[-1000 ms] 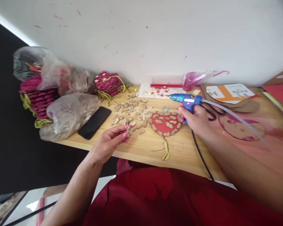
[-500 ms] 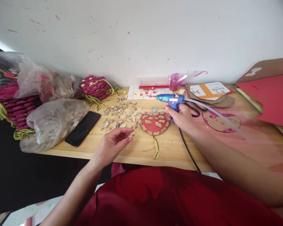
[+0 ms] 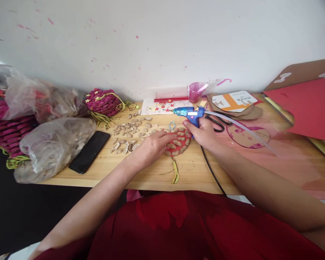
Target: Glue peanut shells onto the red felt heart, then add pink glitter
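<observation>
My right hand (image 3: 204,134) is wrapped round the handle of a blue glue gun (image 3: 189,112), its nozzle pointing left. A long clear glue stick (image 3: 241,127) sticks out of its back. My left hand (image 3: 153,147) reaches over the left part of a red round piece (image 3: 183,148) covered with peanuts; its fingertips are at the peanuts, and whatever lies beneath them is hidden. The piece has a blue loop (image 3: 172,126) at the top and a yellow-green tassel (image 3: 175,171) below. Loose peanuts (image 3: 128,128) and shells lie to its left.
A black phone (image 3: 89,151), plastic bags (image 3: 56,144) and magenta woven ornaments (image 3: 104,102) are on the left. Behind are star stickers on paper (image 3: 148,108) and a pink cup (image 3: 196,92). Black scissors (image 3: 218,124), cardboard discs (image 3: 247,113) and red sheets (image 3: 311,108) lie right.
My left hand has moved right from beside the red piece to above its left part, covering some peanuts. My right hand still holds the glue gun. The view has shifted slightly.
</observation>
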Available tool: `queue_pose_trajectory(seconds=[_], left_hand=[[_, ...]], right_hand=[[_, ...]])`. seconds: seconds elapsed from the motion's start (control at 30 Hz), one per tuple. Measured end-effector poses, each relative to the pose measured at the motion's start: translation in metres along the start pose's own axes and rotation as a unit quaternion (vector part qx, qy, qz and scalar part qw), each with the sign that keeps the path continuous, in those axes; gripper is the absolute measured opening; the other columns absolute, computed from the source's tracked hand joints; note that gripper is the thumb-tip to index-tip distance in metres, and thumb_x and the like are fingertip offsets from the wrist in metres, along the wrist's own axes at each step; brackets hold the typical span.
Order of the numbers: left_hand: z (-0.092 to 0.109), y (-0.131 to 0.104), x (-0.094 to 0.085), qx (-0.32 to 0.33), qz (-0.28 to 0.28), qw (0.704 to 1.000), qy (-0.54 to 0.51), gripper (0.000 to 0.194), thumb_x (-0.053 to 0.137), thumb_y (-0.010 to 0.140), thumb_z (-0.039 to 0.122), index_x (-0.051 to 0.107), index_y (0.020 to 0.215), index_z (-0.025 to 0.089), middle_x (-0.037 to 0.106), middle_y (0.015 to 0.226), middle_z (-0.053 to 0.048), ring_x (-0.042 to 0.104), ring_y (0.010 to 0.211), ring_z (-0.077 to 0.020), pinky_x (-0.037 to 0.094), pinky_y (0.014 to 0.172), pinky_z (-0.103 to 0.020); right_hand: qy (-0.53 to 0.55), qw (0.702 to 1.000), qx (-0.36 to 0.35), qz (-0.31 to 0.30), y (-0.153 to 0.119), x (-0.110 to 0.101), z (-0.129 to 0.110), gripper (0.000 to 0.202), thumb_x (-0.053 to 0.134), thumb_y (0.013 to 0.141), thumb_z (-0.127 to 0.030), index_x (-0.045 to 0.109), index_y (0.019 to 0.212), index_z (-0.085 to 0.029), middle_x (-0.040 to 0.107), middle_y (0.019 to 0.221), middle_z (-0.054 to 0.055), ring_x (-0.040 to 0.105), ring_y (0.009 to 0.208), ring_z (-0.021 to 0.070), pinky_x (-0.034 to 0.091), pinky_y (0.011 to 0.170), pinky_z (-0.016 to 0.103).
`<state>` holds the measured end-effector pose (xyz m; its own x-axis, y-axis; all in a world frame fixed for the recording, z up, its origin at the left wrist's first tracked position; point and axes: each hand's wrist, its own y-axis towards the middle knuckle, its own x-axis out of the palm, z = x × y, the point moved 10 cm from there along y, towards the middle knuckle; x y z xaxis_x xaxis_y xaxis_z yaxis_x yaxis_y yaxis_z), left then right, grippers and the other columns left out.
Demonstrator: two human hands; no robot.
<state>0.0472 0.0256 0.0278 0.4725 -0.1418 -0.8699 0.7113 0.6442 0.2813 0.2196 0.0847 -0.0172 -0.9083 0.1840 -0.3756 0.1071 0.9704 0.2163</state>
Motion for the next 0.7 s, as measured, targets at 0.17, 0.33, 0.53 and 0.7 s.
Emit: queue_pose_trajectory(seconds=[0.17,0.33,0.53,0.7], left_hand=[[0.004,-0.001,0.001,0.030,0.005,0.999,0.020,0.038,0.055,0.092,0.004,0.068,0.124,0.019,0.071,0.112,-0.010,0.070,0.103,-0.0201,0.058,0.091,-0.035],[0.000,-0.004,-0.006,0.030,0.007,0.999,0.026,0.035,0.057,0.094,0.007,0.070,0.123,0.022,0.071,0.115,-0.009,0.069,0.107,-0.0209,0.058,0.093,-0.037],[-0.013,-0.010,-0.026,-0.014,0.058,0.998,0.022,0.026,0.062,0.095,0.014,0.073,0.117,0.021,0.074,0.104,-0.008,0.071,0.097,-0.0198,0.057,0.089,-0.035],[-0.001,-0.007,-0.006,0.013,0.034,0.998,0.044,0.022,0.060,0.095,0.013,0.074,0.110,0.019,0.072,0.105,-0.009,0.067,0.103,-0.0228,0.055,0.091,-0.037]], right_hand=[[0.024,0.999,-0.031,0.002,0.001,0.000,-0.005,0.030,0.067,0.082,-0.046,0.059,0.067,-0.021,0.063,0.067,0.003,0.059,0.074,0.0205,0.048,0.067,0.033],[0.016,1.000,-0.008,-0.009,-0.001,0.002,-0.002,0.034,0.066,0.084,-0.047,0.057,0.062,-0.022,0.059,0.058,0.001,0.055,0.061,0.0182,0.046,0.061,0.033],[0.027,0.999,0.013,-0.026,-0.002,0.005,0.002,0.032,0.064,0.085,-0.047,0.060,0.067,-0.022,0.058,0.055,0.000,0.054,0.055,0.0174,0.045,0.060,0.033],[0.001,1.000,-0.012,0.002,-0.001,0.000,0.000,0.033,0.065,0.085,-0.048,0.058,0.066,-0.022,0.057,0.061,0.000,0.056,0.066,0.0191,0.048,0.066,0.034]])
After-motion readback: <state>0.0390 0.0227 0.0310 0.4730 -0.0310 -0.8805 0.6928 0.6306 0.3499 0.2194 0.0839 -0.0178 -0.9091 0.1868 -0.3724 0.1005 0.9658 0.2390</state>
